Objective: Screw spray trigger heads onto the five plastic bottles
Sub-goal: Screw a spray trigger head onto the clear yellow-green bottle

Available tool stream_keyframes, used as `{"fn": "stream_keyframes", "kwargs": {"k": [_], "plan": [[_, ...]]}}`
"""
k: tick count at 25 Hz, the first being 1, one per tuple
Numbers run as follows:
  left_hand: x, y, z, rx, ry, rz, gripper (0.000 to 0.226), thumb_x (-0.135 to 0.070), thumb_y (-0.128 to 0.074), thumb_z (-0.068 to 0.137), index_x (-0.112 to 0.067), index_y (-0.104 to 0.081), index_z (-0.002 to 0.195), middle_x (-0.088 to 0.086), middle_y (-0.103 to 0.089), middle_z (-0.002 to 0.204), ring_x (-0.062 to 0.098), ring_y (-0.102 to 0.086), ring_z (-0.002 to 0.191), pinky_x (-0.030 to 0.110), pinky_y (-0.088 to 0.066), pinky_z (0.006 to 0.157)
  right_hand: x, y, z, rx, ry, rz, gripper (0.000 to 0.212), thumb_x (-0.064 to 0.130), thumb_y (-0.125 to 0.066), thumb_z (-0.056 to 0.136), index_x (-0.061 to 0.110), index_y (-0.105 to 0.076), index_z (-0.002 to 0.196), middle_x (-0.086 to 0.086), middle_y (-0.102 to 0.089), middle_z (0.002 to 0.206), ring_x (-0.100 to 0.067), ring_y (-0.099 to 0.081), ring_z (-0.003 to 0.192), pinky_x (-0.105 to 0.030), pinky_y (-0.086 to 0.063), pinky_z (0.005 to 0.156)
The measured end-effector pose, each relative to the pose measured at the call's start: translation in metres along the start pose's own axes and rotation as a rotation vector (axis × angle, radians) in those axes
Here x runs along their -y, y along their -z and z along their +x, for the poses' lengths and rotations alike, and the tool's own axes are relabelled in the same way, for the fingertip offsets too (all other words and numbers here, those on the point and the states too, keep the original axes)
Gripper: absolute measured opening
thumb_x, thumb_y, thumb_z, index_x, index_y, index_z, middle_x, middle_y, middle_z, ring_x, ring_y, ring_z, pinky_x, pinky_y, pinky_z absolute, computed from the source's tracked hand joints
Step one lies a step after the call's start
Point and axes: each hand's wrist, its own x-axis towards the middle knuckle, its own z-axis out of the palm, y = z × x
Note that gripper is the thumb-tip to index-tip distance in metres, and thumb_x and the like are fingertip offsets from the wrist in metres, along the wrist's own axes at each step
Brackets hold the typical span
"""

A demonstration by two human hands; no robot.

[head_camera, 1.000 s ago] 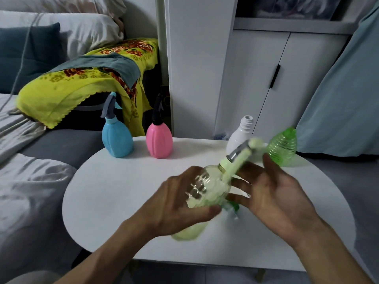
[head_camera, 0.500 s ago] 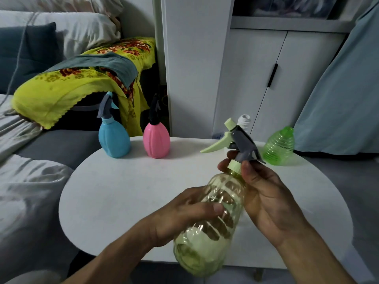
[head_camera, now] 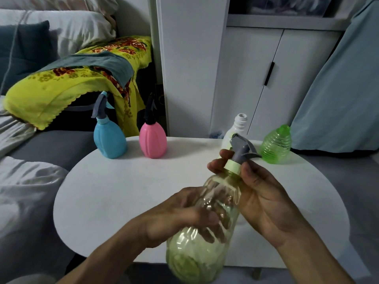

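I hold a pale yellow-green clear bottle [head_camera: 205, 238] tilted over the near edge of the white table [head_camera: 123, 191]. My left hand [head_camera: 184, 218] grips its body. My right hand [head_camera: 258, 193] pinches the light green collar below the grey spray trigger head [head_camera: 241, 149] on its neck. A blue bottle [head_camera: 109, 139] and a pink bottle [head_camera: 152, 140] stand at the back left, each with a trigger head on. A white bottle [head_camera: 238, 128] with an open neck and a green ribbed bottle [head_camera: 276, 144] stand at the back right.
A bed with grey and white bedding [head_camera: 24, 191] lies to the left of the table. A yellow floral cloth [head_camera: 67, 87] drapes behind the blue bottle. White cabinet doors [head_camera: 256, 78] and a light blue cloth [head_camera: 338, 99] stand behind the table.
The trigger head has turned: its nozzle pointed left before and now points right. The bottle sits lower in my hands, and my right fingers have shifted round the collar.
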Motion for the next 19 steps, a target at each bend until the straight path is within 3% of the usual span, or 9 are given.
{"fn": "stream_keyframes", "kwargs": {"k": [2,5,9,14,17,19], "plan": [[0.001,0.0,0.0,-0.038,-0.004,0.061,0.04,-0.031,-0.07,0.071,-0.008,-0.065,0.104,0.006,-0.073,0.095,0.021,-0.07,0.086,0.036,-0.055,0.077,-0.001,-0.003,0.001,-0.033,0.045,-0.094,0.025,0.024,-0.066,0.084,0.013,-0.076,0.104,-0.015,-0.074,0.104,-0.024,-0.07,0.099,-0.037,-0.056,0.083],[0.005,0.0,0.001,-0.072,-0.033,0.092,0.032,-0.033,-0.073,0.072,-0.019,-0.066,0.1,0.004,-0.072,0.092,0.016,-0.07,0.085,0.031,-0.056,0.076,-0.003,-0.007,0.002,-0.075,0.097,-0.173,0.021,0.026,-0.064,0.084,0.015,-0.077,0.098,-0.012,-0.074,0.097,-0.022,-0.07,0.095,-0.035,-0.056,0.081],[0.008,-0.001,0.002,-0.132,-0.032,0.176,0.035,-0.034,-0.075,0.073,-0.017,-0.065,0.102,0.01,-0.07,0.094,0.018,-0.066,0.087,0.034,-0.055,0.08,-0.008,-0.008,0.002,-0.129,0.125,-0.253,0.02,0.022,-0.059,0.09,0.017,-0.077,0.097,-0.008,-0.076,0.094,-0.02,-0.071,0.094,-0.031,-0.056,0.079],[0.008,-0.001,0.004,-0.354,-0.065,0.414,0.064,-0.055,-0.079,0.062,-0.043,-0.054,0.12,-0.018,-0.07,0.106,0.003,-0.068,0.093,0.022,-0.058,0.076,-0.008,-0.007,0.002,-0.146,0.184,-0.167,0.017,0.02,-0.062,0.09,0.015,-0.076,0.098,-0.01,-0.075,0.105,-0.02,-0.071,0.099,-0.029,-0.056,0.081],[0.007,-0.003,0.005,-0.247,-0.092,0.459,0.046,-0.038,-0.079,0.065,-0.031,-0.06,0.107,-0.007,-0.071,0.095,0.007,-0.068,0.081,0.028,-0.058,0.071,-0.004,-0.006,0.001,-0.004,0.043,-0.102,0.034,0.024,-0.078,0.079,0.008,-0.073,0.108,-0.02,-0.068,0.121,-0.029,-0.066,0.112,-0.037,-0.054,0.089],[0.007,-0.003,0.006,-0.217,-0.079,0.462,0.04,-0.028,-0.076,0.065,-0.024,-0.06,0.102,0.001,-0.069,0.091,0.017,-0.067,0.081,0.034,-0.058,0.071,-0.003,-0.004,0.0,0.027,-0.022,-0.133,0.04,0.023,-0.077,0.078,0.006,-0.071,0.114,-0.023,-0.067,0.124,-0.031,-0.063,0.118,-0.038,-0.053,0.092]]}}
